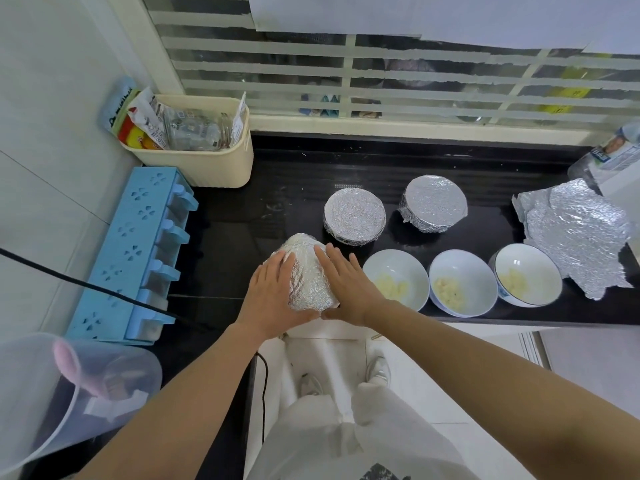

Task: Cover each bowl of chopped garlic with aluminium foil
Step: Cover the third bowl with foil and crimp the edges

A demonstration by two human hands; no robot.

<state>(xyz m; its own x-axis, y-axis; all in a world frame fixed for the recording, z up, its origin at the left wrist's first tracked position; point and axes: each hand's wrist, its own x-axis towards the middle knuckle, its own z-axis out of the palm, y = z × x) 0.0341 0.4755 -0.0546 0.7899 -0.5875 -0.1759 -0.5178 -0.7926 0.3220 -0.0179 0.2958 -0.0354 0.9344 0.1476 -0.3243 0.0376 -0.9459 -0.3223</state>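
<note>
Near edge of the counter (242,216), left of centre: foil-wrapped bowl (309,271), both hands on it
left hand (273,292) lies flat on its left flank, right hand (346,282) flat on its right flank, fingers straight and close together, pressing rather than pinching. I can't tell where the thumbs sit

My read: this is the crimp-down step, third bowl of six

Handling, as I judge it:
- foil is thin and light, keeps a crease, tears if dragged hard over a rim, so I'd smooth with the palms from the top down, then squeeze in under the rim
- bowl looks glazed ceramic, so slick under foil and breakable, and it sits close to the edge. I'd take it by the sides, never by the foil

Same near row, to the right: left open bowl (398,271), middle open bowl (462,271), right open bowl (530,265), each with garlic low in the bottom, uncovered

Farther back: left covered bowl (355,214) and right covered bowl (434,204), foil tight over both

Far right: loose foil sheet (575,237), crumpled, just beside the right open bowl. I'd pick it up by an edge
</note>
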